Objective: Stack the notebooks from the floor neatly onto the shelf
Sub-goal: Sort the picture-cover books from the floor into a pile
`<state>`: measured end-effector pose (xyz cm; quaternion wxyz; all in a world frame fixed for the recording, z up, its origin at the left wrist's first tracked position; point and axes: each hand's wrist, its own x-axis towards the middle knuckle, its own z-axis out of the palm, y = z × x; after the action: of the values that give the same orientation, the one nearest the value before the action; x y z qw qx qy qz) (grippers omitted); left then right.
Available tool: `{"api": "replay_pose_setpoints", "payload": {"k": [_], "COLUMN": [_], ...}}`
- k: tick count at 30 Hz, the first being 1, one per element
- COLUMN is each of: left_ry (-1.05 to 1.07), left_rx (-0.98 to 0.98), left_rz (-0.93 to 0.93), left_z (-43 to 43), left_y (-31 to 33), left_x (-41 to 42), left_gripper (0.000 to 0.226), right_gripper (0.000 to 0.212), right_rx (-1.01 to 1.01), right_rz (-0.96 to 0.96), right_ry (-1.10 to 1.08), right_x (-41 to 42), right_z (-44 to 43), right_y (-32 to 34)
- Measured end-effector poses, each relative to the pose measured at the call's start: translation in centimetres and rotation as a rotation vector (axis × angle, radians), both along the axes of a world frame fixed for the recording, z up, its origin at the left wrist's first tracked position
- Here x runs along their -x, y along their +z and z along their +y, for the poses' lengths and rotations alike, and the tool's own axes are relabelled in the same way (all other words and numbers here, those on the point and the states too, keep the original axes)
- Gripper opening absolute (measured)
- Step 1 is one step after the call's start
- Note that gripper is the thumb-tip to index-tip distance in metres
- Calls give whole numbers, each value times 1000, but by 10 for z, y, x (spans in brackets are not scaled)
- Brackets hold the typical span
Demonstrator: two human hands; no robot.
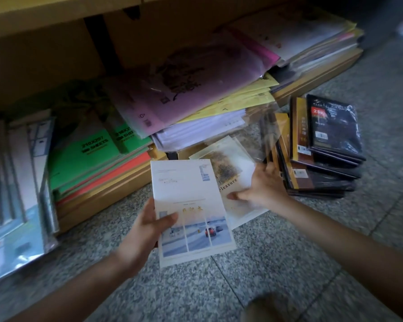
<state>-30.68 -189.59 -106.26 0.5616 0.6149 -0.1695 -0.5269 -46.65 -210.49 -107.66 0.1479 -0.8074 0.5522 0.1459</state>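
Observation:
A white notebook [191, 205] with a snowy road picture and a red car is held above the floor; my left hand [149, 226] grips its left edge, thumb on the cover. Beside it, a cream notebook [230, 168] printed "pleasure" lies tilted in a clear wrapper, and my right hand [263, 187] holds its right side, thumb on the cover. A stack of dark wrapped notebooks [323, 147] stands on the floor just right of my right hand. The low wooden shelf [107, 189] runs along the left and back.
The shelf carries green and red paper packs [91, 156], clear folders [16, 182] at the left, and a leaning heap of purple, yellow and white envelopes [196, 96]. More paper piles [312, 43] lie at the back right. Speckled grey floor tiles [219, 287] spread below.

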Motion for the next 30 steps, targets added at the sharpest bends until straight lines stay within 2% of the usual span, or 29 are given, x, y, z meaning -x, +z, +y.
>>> {"api": "replay_pose_setpoints", "payload": {"k": [4,10,15,17,20,22,24,27,28,30], "left_ry": [1,30,60,79,48,37,56,72,80,76], "left_rx": [-25,-45,-83,-100,-132,-137,-107,52,86,102], "left_rz": [-52,-102,-128,-146,-210,-230,-262,-329,-353,-427], "left_z": [11,18,24,26,31,35,37,36,35,36], "left_y": [2,2,2,2,4,5,9,26,32,41], "left_x": [-8,-13,-14,-14,-15,-16,-15,-9,-6,-4], "left_gripper": [41,40,41,41,40,38,44,78,82,70], "right_gripper": [131,125,71,60,59,46,26,42,33,22], "right_rx": [-94,-57,14,-128,-482,-686,-841,-952,-949,-927], "right_rz": [25,17,-235,-407,-760,-884,-932,-977,-1004,-1070], "right_ry": [-13,-65,-101,-189,-502,-609,-612,-503,-462,-419], "right_x": [3,13,30,36,39,40,38,30,25,14], "right_z": [-5,-1,5,12,27,36,44,58,65,82], "right_y": [2,1,7,12,31,43,55,69,72,77]}}
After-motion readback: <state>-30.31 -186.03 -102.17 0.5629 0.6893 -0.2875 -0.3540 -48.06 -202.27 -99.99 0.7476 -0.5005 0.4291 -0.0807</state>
